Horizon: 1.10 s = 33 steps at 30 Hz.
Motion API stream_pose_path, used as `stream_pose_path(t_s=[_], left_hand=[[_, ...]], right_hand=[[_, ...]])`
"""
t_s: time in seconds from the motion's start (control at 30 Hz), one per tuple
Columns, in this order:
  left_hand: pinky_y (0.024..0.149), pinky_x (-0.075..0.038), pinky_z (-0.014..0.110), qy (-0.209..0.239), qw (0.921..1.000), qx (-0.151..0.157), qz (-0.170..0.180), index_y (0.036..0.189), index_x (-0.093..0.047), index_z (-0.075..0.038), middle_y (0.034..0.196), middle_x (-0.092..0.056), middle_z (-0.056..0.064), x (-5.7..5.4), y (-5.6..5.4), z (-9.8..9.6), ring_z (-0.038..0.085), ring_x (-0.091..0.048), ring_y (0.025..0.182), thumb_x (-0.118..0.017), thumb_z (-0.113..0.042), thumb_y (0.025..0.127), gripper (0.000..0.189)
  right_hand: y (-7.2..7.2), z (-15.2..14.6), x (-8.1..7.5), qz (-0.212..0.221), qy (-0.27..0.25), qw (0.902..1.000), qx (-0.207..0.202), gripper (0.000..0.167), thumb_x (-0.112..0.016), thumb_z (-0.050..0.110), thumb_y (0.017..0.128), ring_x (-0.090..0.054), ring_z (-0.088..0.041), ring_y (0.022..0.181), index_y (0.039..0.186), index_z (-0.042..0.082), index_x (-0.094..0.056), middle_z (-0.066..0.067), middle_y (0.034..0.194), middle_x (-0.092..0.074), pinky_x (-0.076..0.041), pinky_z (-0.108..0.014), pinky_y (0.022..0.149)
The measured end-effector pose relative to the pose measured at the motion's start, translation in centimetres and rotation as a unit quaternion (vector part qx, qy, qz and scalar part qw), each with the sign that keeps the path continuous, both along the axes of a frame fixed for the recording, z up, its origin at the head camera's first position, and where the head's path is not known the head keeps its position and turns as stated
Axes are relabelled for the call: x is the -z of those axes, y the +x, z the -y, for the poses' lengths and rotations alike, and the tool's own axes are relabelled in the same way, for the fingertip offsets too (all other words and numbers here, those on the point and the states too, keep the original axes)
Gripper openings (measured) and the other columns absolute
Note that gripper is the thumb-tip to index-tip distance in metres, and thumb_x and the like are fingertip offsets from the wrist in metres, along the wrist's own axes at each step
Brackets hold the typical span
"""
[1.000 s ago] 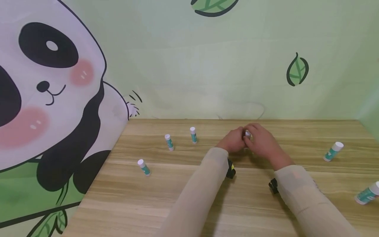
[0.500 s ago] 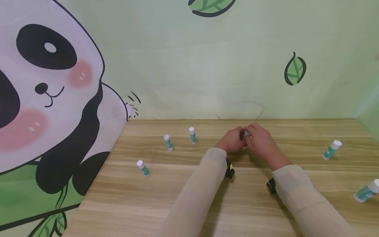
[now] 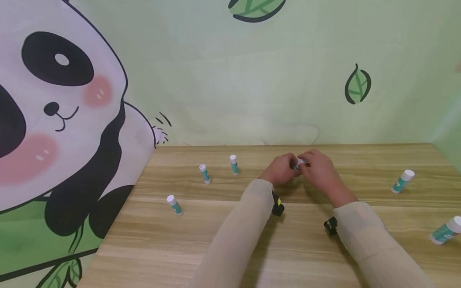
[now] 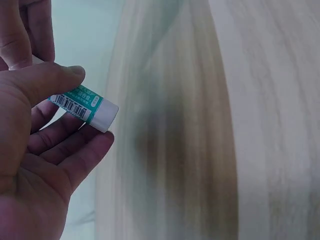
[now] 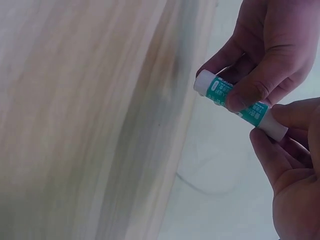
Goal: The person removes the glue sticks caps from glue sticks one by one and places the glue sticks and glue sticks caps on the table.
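Observation:
Both hands meet on one glue stick (image 5: 255,114), with a teal label and white ends, near the back of the table. My left hand (image 3: 282,170) grips its labelled body, thumb laid across the barcode side in the left wrist view. At the other end, my right hand (image 3: 320,170) pinches the white cap (image 5: 274,128) between thumb and finger. The stick is tilted and held above the tabletop. In the head view, fingers cover most of it.
On the wooden table (image 3: 216,248) stand other glue sticks: a front-left one (image 3: 174,205), two behind it (image 3: 205,174) (image 3: 234,165), and two at right, a farther one (image 3: 402,182) and a nearer one (image 3: 445,231). A green panda-print backdrop (image 3: 288,80) rises behind.
The held glue stick has turned from more upright to a slanted pose, and its teal label now shows between the hands. The hands stay in nearly the same place; the other sticks stand unmoved.

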State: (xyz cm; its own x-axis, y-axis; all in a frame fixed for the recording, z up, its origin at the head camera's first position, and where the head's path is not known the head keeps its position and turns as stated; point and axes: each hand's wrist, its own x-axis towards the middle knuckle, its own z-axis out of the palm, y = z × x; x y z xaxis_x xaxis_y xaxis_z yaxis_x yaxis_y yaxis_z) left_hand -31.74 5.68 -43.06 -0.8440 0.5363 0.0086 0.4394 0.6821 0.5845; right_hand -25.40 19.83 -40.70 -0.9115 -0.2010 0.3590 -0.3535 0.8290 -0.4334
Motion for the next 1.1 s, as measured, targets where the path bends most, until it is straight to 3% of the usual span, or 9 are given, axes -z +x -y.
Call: stream_pose_path(t_s=[0.2,0.67,0.93,1.1], left_hand=[[0.074,-0.046,0.016,0.012,0.9996,0.016,-0.021,0.106,-0.063,-0.011,0.098,-0.066,-0.001,-0.3,0.0,0.3,0.007,-0.057,0.085,-0.07,-0.026,0.089,0.023],[0.072,-0.048,0.015,0.064,0.9975,0.027,-0.012,0.1,-0.065,-0.011,0.093,-0.069,-0.003,-1.5,1.3,1.5,0.003,-0.06,0.082,-0.071,-0.024,0.089,0.018],[0.072,-0.049,0.014,0.064,0.9968,0.035,-0.033,0.102,-0.066,-0.014,0.093,-0.068,-0.004,-2.4,2.1,2.1,0.003,-0.06,0.083,-0.069,-0.024,0.09,0.016],[0.074,-0.05,0.015,0.07,0.9966,0.027,-0.032,0.104,-0.066,-0.015,0.095,-0.068,-0.005,-2.3,2.5,2.5,0.002,-0.061,0.085,-0.069,-0.027,0.09,0.019]], right_hand=[[0.5,-0.1,-0.5,0.01,-0.03,0.9995,0.006,0.03,-0.057,0.008,0.094,-0.06,-0.043,0.105,0.117,-0.01,-0.061,-0.029,0.118,-0.059,-0.052,-0.053,0.087],[1.3,0.0,-1.4,0.013,-0.07,0.9974,0.006,0.028,-0.061,0.007,0.094,-0.066,-0.04,0.102,0.116,-0.009,-0.063,-0.027,0.116,-0.061,-0.056,-0.048,0.082],[1.9,0.5,-2.0,0.007,-0.082,0.9966,0.006,0.027,-0.061,0.009,0.094,-0.065,-0.039,0.103,0.116,-0.008,-0.064,-0.025,0.117,-0.062,-0.057,-0.047,0.082],[2.3,0.7,-2.3,0.014,-0.087,0.9961,0.003,0.027,-0.062,0.009,0.094,-0.065,-0.038,0.103,0.116,-0.006,-0.064,-0.024,0.117,-0.062,-0.056,-0.047,0.083]])
